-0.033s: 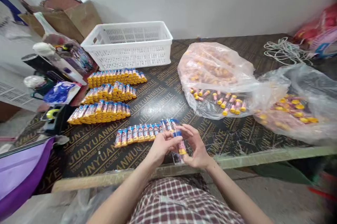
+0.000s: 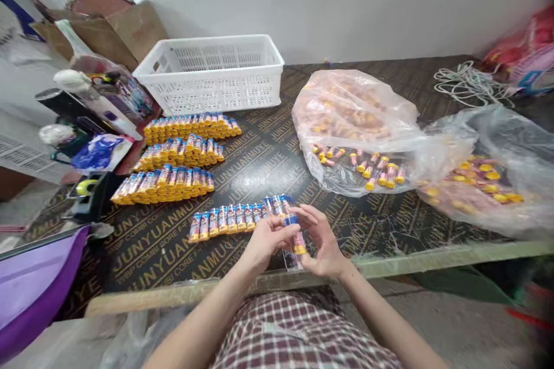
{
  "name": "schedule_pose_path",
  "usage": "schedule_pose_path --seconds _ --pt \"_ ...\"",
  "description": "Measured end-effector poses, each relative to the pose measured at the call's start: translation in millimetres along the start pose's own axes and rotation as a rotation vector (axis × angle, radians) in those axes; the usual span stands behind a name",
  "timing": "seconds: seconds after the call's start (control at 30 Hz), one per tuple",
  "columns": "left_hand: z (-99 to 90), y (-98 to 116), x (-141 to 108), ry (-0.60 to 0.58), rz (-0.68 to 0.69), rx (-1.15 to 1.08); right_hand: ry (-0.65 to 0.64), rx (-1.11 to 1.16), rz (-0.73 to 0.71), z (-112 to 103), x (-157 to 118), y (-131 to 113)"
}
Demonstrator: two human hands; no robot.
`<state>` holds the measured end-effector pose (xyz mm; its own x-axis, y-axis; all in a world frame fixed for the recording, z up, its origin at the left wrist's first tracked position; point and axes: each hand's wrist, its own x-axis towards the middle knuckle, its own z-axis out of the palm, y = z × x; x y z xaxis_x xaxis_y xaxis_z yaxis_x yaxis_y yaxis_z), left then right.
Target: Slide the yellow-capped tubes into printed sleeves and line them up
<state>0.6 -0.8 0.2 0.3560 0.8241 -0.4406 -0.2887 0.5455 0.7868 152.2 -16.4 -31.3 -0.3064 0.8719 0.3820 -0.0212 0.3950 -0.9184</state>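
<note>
Pale wall (image 2: 346, 11) backs the dark, printed desk (image 2: 259, 170), where a white basket (image 2: 225, 87) sits along the back edge and a coil of cord (image 2: 471, 83) lies toward the back right corner. To your left, three stacked rows of tubes (image 2: 164, 185), blue at one end and yellow at the other, look done. Nearer the front edge, another row (image 2: 231, 219) seems part-built, doubling up at its right end. You hold one tube (image 2: 298, 241) beside that end, close to the front edge: your left hand (image 2: 262, 243) has its fingers clamped at the blue end, and your right hand's (image 2: 324, 245) fingers curl round it, thumb by the yellow end. Plenty appears left: yellow-ended pieces (image 2: 383, 170) crowd the large clear bag (image 2: 357, 106) and the second bag (image 2: 480, 213) toward the right.
</note>
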Motion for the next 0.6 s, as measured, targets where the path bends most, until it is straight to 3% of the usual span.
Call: schedule_pose_path --seconds 0.17,0.27,0.37,0.43,0.5,0.6 --pt "-4.4 0.0 1.9 0.004 0.017 0.030 -0.060 -0.005 0.021 -3.7 2.2 -0.8" --pt "-20.0 4.4 11.8 0.149 0.107 0.165 -0.057 -0.017 0.087 -9.8 6.7 10.3" --pt "-41.5 9.8 26.6 0.451 0.286 0.483 0.089 -0.080 0.302 -15.3 11.4 35.3" --pt "-53.1 11.3 35.5 0.576 0.355 0.754 0.176 -0.115 0.491 -16.8 13.3 53.9" --pt "-59.7 10.2 41.5 0.609 0.361 0.977 0.208 -0.121 0.590 -16.5 13.0 68.2" --pt "-61.5 5.6 44.5 0.600 0.339 1.186 0.212 -0.137 0.579 -14.0 8.7 76.2"
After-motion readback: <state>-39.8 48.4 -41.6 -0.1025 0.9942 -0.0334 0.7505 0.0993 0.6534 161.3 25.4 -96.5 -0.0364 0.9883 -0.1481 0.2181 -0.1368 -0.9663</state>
